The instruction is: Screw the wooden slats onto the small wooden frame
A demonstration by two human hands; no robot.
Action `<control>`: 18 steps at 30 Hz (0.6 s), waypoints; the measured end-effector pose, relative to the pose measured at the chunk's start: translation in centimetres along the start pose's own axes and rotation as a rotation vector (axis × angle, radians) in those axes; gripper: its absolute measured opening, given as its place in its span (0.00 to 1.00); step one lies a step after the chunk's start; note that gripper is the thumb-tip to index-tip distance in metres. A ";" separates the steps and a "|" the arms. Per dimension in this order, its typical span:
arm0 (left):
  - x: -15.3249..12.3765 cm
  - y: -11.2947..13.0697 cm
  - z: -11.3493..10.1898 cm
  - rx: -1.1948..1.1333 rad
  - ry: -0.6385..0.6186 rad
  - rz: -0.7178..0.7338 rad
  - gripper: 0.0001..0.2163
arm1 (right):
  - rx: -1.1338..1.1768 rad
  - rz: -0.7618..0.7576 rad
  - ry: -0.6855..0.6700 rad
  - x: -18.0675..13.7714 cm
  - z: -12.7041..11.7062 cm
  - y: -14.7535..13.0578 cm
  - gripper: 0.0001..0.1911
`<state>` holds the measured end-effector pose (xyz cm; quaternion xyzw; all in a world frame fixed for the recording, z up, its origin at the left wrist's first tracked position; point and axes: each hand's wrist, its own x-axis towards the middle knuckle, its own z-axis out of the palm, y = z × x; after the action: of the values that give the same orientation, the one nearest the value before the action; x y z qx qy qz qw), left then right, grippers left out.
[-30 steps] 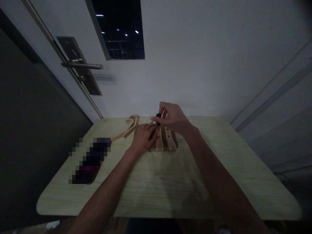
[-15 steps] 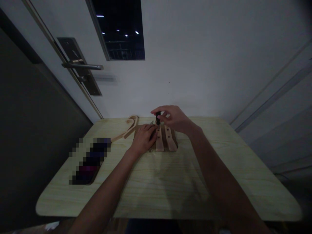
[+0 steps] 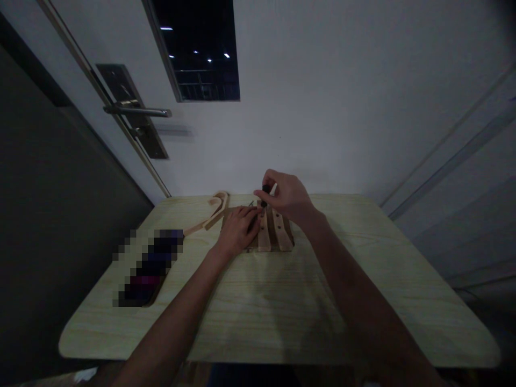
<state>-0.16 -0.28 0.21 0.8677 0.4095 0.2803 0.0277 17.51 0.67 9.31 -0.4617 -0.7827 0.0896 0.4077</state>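
Observation:
A small wooden assembly of light slats with holes on a darker base lies at the far middle of the table. My left hand lies flat on its left side, fingers pressed down on the wood. My right hand hovers over the slats and pinches a small black-handled tool, a screwdriver by its look, held upright with its tip on the nearer slat.
Curved wooden strips lie left of the assembly. A dark blurred-out object rests on the table's left part. A door with a metal lever handle and a white wall stand right behind the table.
My right hand's fingers have shifted round the tool's handle, twisting it in place. My left hand stays on the wood.

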 end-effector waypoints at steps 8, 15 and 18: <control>-0.1 -0.3 0.2 0.003 0.000 0.003 0.16 | 0.219 -0.063 -0.203 0.3 -0.7 0.3 0.07; -0.1 0.0 0.0 -0.001 0.005 0.002 0.16 | 0.230 -0.035 -0.183 0.1 -1.0 0.8 0.12; -0.1 0.0 0.0 -0.004 -0.002 0.000 0.16 | 0.197 -0.024 -0.096 0.2 -0.8 0.9 0.08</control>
<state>-0.22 -0.32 0.22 0.8679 0.4089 0.2805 0.0298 18.64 1.18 9.47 -0.4052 -0.7942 0.1835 0.4141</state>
